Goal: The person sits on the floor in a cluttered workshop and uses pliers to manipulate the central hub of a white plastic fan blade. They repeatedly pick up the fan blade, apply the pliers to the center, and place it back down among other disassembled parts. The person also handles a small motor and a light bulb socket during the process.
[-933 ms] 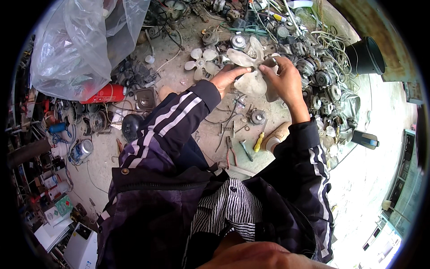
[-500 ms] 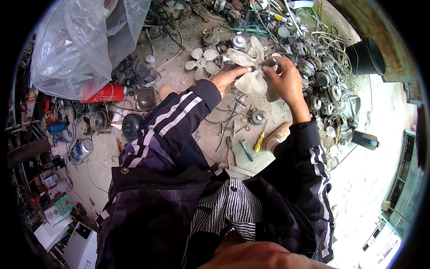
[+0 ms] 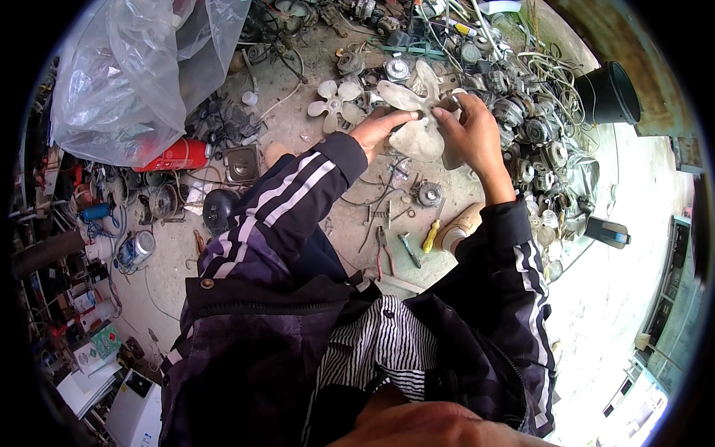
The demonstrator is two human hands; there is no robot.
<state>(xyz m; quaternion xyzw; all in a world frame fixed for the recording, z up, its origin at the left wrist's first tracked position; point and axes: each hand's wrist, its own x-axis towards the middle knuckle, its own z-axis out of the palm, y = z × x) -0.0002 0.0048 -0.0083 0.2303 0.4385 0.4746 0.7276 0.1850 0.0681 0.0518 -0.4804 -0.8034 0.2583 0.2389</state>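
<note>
My left hand [image 3: 374, 135] and my right hand [image 3: 477, 138] both grip a dull white, dusty fan blade [image 3: 417, 140] near its hub, thumbs toward the middle. A smaller pale fan blade [image 3: 335, 104] lies on the concrete floor to the left of it. Below the held blade lie a round metal part [image 3: 429, 194], pliers with red handles [image 3: 384, 261], a yellow screwdriver [image 3: 431, 237] and a small dark-handled tool [image 3: 410, 251]. The backs of some fingers are hidden behind the blade.
Motors and cables [image 3: 532, 112] are piled at right, beside a black bucket [image 3: 607, 97]. A large clear plastic bag [image 3: 126, 82] and a red cylinder [image 3: 173, 154] are at upper left. Assorted clutter [image 3: 97, 343] lines the left side; a dark box [image 3: 607, 232] lies at right.
</note>
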